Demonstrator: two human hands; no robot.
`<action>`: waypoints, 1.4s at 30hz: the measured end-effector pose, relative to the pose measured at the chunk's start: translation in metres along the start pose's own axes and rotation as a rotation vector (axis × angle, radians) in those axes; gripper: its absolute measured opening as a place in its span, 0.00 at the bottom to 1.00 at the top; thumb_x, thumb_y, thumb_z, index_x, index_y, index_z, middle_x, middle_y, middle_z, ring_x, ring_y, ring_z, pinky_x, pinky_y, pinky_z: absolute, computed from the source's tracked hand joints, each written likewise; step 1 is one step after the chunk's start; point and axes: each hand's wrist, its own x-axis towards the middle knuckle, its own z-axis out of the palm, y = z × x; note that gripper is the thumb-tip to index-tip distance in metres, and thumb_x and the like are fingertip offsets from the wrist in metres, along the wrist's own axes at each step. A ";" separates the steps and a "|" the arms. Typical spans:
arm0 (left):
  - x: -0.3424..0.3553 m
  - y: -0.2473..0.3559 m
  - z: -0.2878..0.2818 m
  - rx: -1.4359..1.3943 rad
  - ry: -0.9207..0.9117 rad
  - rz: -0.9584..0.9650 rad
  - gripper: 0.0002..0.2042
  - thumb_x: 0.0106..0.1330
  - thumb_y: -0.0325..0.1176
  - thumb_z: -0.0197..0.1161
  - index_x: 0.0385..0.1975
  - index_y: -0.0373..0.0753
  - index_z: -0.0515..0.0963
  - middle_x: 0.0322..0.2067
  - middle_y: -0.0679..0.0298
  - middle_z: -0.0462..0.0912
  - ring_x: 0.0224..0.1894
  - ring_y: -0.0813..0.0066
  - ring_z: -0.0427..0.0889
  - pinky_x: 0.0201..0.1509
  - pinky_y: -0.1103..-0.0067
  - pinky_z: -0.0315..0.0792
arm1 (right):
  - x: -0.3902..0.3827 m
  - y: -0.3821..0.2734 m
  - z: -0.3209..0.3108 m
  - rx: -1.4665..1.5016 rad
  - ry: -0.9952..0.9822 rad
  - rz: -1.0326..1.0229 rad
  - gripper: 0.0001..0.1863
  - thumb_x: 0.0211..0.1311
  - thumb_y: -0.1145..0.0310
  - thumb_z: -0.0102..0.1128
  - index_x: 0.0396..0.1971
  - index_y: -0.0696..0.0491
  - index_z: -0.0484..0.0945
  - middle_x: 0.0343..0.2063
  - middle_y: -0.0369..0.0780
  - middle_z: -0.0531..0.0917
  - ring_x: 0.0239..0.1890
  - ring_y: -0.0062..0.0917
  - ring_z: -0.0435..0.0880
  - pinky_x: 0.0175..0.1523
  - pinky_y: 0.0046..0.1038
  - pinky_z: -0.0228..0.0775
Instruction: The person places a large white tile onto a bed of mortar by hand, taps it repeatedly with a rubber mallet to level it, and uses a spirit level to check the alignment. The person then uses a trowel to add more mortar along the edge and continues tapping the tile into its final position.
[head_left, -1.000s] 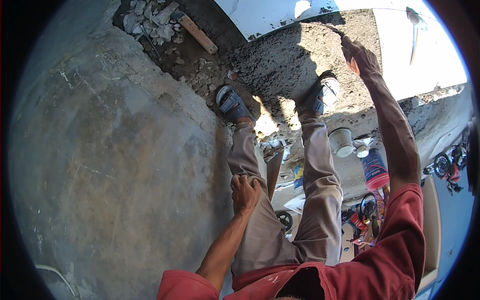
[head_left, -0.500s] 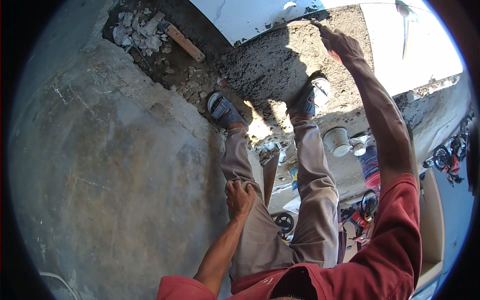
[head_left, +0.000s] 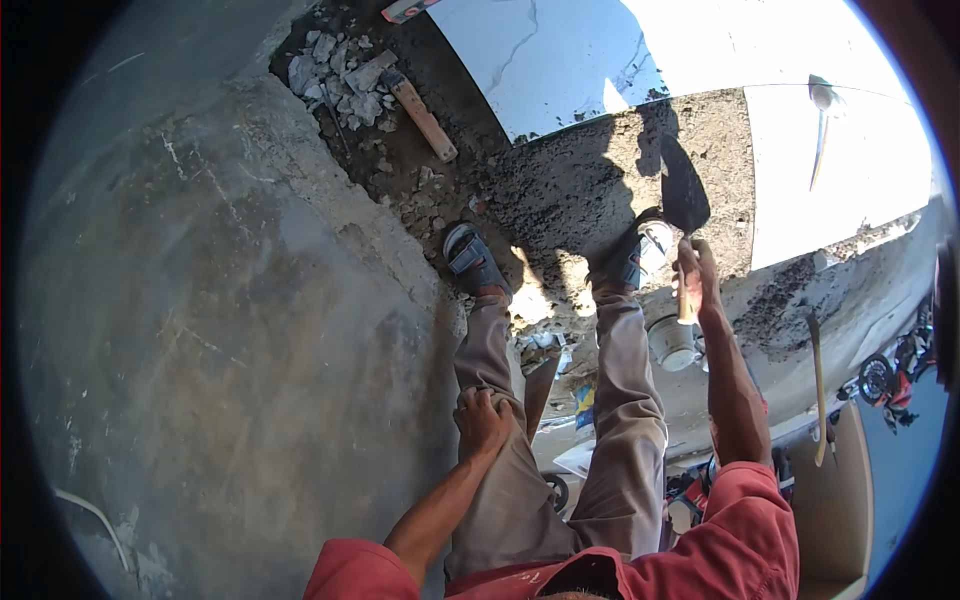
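My right hand (head_left: 697, 275) is closed round the wooden handle of a trowel (head_left: 685, 190). The dark pointed blade is held over the rough grey mortar bed (head_left: 560, 170), beside my right sandal (head_left: 648, 250). My left hand (head_left: 482, 420) rests on my left knee with bent, slightly parted fingers and holds nothing. White tiles (head_left: 560, 60) border the mortar at the far side, and another white tile (head_left: 790, 220) lies along its right. On the right tile is a mallet (head_left: 822, 95) with a pale handle. Sun and shadow split the mortar's surface.
Broken rubble (head_left: 340, 80) and a wooden block (head_left: 422, 118) lie at the far left, beside a concrete slab (head_left: 250, 330). A bucket (head_left: 673, 342) stands close to my right leg. Farther right are a long-handled tool (head_left: 818, 390) and a red motorcycle (head_left: 890, 375).
My right hand has drawn back toward me from the mortar's far edge, bringing the trowel blade into clear view. The head view has shifted; my left hand stays on the knee.
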 end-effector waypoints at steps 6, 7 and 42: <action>0.223 0.069 -0.085 -0.280 0.500 0.531 0.23 0.62 0.34 0.62 0.56 0.33 0.68 0.54 0.46 0.71 0.57 0.45 0.71 0.59 0.59 0.67 | -0.160 0.022 0.097 0.522 -0.186 0.466 0.14 0.70 0.54 0.50 0.36 0.50 0.67 0.23 0.36 0.71 0.17 0.19 0.71 0.21 0.22 0.67; 0.270 0.096 -0.117 -0.232 0.562 0.551 0.25 0.63 0.34 0.62 0.58 0.33 0.66 0.55 0.46 0.70 0.58 0.45 0.70 0.61 0.60 0.66 | -0.176 0.023 0.107 0.614 -0.227 0.501 0.14 0.70 0.55 0.50 0.38 0.51 0.67 0.24 0.36 0.71 0.18 0.20 0.72 0.21 0.23 0.68; 0.282 0.175 -0.034 -0.780 0.603 0.347 0.16 0.65 0.33 0.59 0.47 0.32 0.66 0.40 0.50 0.69 0.40 0.56 0.72 0.46 0.64 0.66 | -0.183 0.029 0.138 0.490 -0.405 0.474 0.15 0.68 0.60 0.54 0.43 0.53 0.64 0.21 0.35 0.71 0.17 0.20 0.72 0.21 0.26 0.68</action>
